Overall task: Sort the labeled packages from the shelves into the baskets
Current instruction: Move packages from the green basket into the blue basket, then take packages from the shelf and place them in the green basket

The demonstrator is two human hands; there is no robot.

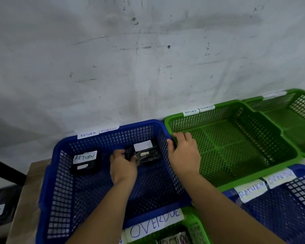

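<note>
1. Blue basket (102,205), far rim: two tags, "RETURN" and "OVERDUE".
2. Black package (85,164) inside: "RETURN".
3. Blue basket, near rim: "OVERDUE".
4. Green basket (236,147), far rim: "RETURN", "OVERDUE".
5. Second blue basket (280,217), right: "RETURN", "OVERDUE".

Dim even light, soft blur, bowed edges
</note>
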